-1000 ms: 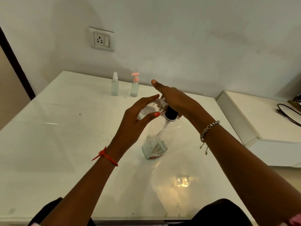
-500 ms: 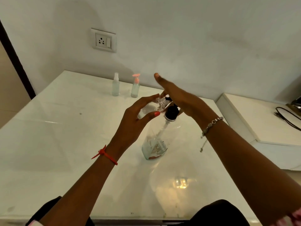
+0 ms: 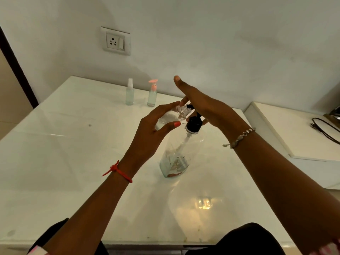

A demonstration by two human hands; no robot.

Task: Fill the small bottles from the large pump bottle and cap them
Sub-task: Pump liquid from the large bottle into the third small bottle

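The large clear pump bottle with a black pump collar stands mid-table, nearly drained, with a little liquid at its bottom. My left hand holds a small clear bottle, tilted, its open neck against the black spout. My right hand lies flat over the pump head, fingers stretched out, palm resting on it. Two capped small bottles stand at the back by the wall: one with a white spray top, one with a pink pump top.
A white glossy table carries everything. On the wall behind is a socket plate. To the right stands a lower white cabinet with a black cable on it. My dark-clad knees show at the table's near edge.
My right hand has risen slightly over the pump head, and the pump stem now shows more above the collar. My left hand keeps the small bottle at the spout.
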